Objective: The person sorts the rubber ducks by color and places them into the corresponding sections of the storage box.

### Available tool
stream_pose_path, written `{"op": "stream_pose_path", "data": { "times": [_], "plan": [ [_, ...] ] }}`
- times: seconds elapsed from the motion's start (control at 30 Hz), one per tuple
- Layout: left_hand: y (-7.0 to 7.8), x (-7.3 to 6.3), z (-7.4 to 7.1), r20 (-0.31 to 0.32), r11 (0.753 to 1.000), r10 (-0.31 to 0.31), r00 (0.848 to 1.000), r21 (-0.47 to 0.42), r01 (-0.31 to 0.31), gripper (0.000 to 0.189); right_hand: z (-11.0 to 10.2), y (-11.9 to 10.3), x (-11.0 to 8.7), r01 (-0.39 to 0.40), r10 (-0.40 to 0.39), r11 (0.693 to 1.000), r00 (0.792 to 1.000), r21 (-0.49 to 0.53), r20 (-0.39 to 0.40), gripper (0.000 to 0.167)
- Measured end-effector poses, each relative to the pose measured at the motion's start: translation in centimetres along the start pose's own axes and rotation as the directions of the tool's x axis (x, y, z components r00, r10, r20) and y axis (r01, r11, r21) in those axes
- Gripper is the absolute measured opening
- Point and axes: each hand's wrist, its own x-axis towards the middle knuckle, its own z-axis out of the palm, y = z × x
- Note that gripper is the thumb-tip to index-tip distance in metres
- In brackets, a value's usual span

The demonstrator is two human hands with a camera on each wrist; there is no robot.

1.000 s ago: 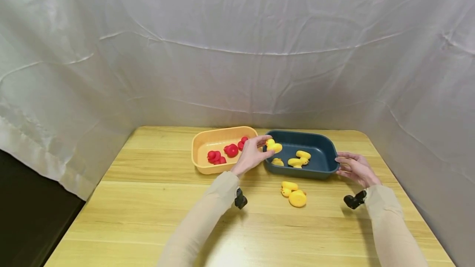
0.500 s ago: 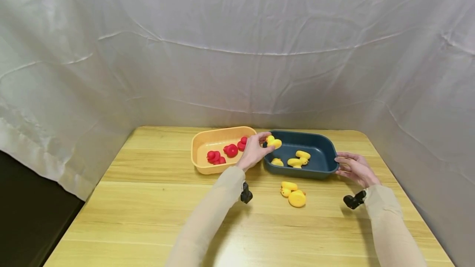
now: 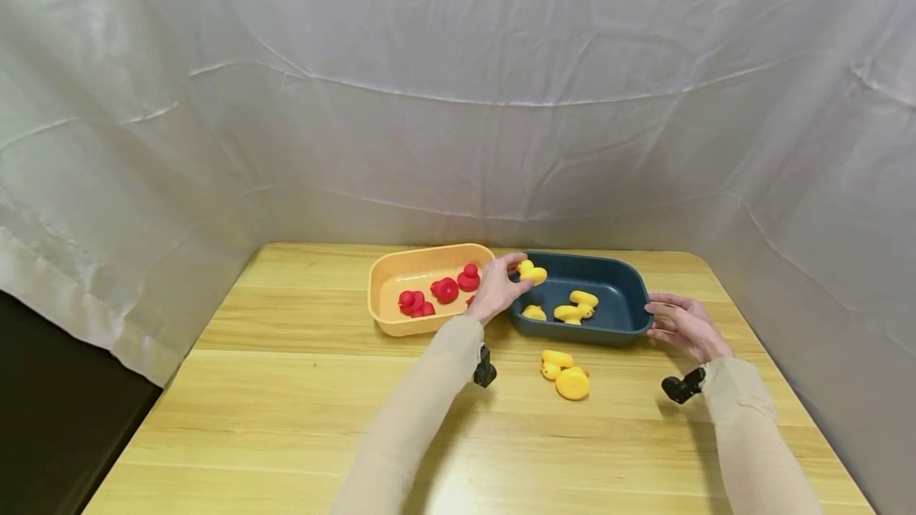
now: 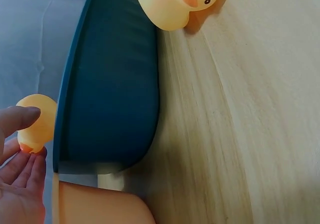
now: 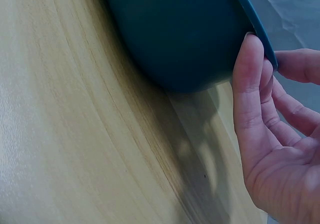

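A yellow rubber duck (image 3: 533,272) is pinched between the thumb and fingers of my left hand (image 3: 495,291), over the left end of a dark blue bin (image 3: 580,332). The left wrist view shows the duck (image 4: 39,121) just beyond the bin's rim. At the bin's other end, my right hand (image 3: 690,328) grips the rim; in the right wrist view the fingers (image 5: 248,79) stand on both sides of the rim. Several yellow ducks (image 3: 568,313) lie inside the bin. Two more yellow ducks (image 3: 572,384) sit on the table in front of it.
Left of the blue bin stands an orange bin (image 3: 379,292) holding several red ducks (image 3: 445,290); my left hand partly covers its right end. Both bins are near the back edge of the wooden table (image 3: 286,396). A pale curtain (image 3: 458,102) hangs behind and at the sides.
My left hand has shifted slightly right with the yellow duck, uncovering more of the red ducks at the orange bin's right end. The right hand stays on the blue bin's rim.
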Motion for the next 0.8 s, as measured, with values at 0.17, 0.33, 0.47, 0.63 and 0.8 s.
{"op": "stream_pose_path", "data": {
  "times": [0.17, 0.33, 0.47, 0.63, 0.8],
  "plan": [
    [-0.01, 0.10, 0.20, 0.000, 1.000, -0.007, 1.000, 0.019, 0.007, 0.052, 0.02, -0.03, 0.00, 0.009, -0.009, 1.000, 1.000, 0.010, 0.010, 0.021],
    [0.12, 0.13, 0.33, 0.003, 1.000, -0.002, 1.000, 0.026, 0.002, 0.052, 0.10, -0.05, 0.04, 0.012, -0.012, 1.000, 1.000, 0.009, 0.013, 0.019],
    [0.22, 0.20, 0.40, 0.005, 1.000, -0.004, 1.000, 0.024, 0.004, 0.052, 0.12, -0.05, 0.02, 0.007, -0.008, 1.000, 1.000, 0.006, 0.003, 0.018],
    [0.29, 0.30, 0.47, 0.008, 1.000, -0.004, 1.000, 0.022, 0.004, 0.053, 0.06, -0.03, 0.04, 0.004, -0.004, 1.000, 1.000, 0.014, 0.002, 0.019],
    [0.59, 0.06, 0.44, 0.015, 1.000, 0.024, 1.000, -0.004, -0.024, 0.055, -0.09, -0.03, 0.06, 0.003, -0.003, 1.000, 1.000, 0.013, 0.004, 0.018]
  ]
}}
